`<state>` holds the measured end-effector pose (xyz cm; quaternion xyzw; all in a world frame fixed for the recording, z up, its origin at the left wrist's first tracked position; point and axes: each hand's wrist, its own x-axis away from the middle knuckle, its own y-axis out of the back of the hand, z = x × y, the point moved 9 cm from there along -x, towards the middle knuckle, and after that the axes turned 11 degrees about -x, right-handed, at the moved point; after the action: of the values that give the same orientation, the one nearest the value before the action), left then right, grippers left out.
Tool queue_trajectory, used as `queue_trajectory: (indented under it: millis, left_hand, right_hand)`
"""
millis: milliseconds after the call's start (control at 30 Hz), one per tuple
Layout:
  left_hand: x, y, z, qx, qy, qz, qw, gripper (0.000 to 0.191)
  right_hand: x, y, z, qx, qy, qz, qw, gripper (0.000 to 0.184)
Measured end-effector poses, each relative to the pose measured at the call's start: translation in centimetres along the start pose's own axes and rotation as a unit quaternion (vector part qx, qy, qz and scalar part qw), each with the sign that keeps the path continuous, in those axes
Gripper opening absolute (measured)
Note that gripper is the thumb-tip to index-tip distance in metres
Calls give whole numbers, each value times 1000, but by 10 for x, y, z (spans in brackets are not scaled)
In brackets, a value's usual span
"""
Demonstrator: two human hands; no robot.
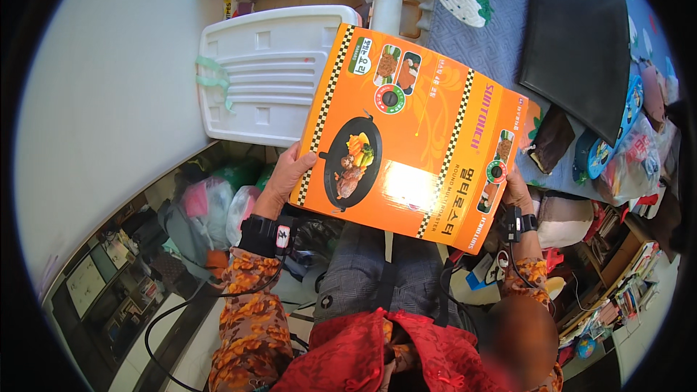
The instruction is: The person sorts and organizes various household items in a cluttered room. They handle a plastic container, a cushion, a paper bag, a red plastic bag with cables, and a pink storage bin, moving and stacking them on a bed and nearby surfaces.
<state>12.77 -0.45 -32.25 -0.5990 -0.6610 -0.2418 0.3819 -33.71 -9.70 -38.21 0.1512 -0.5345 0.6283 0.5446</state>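
Note:
Between my two hands is an orange cardboard box (419, 120) for a Suntouch round multi roaster, with a pan of food pictured on its broad face. The box is tilted in the view, and its narrower printed side faces right. My left hand (284, 178) grips the box's lower left edge, thumb on the front face. At the right side, my right hand (517, 191) holds the box, its fingers mostly hidden behind it. Behind the box's upper left edge sits a white plastic lid (261, 76) with a green ribbon.
A bed with a blue strawberry-print quilt (463, 27) lies beyond, bearing a dark flat panel (577, 38) and a blue case (599, 152). Stuffed plastic bags (209, 212) are at left. A bookshelf (615, 288) stands at lower right. A cable (150, 332) loops from my left wrist.

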Motion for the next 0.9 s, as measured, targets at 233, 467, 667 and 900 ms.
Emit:
queue_trajectory:
  millis: [233,467,667,900]
  left_hand:
    - [2,0,9,23,1,3,1000,70]
    - [3,-4,29,30,63,45,997,77]
    - [1,-7,38,31,48,31,998,83]
    - [-12,-8,46,36,68,70,995,85]
  right_hand:
    - [3,-11,3,22,3,14,1000,63]
    - [32,7,-10,47,-8,-94,994,42]
    - [70,3,-28,88,-13,-141,986,38]
    - [63,0,-18,71,-31,-75,994,34]
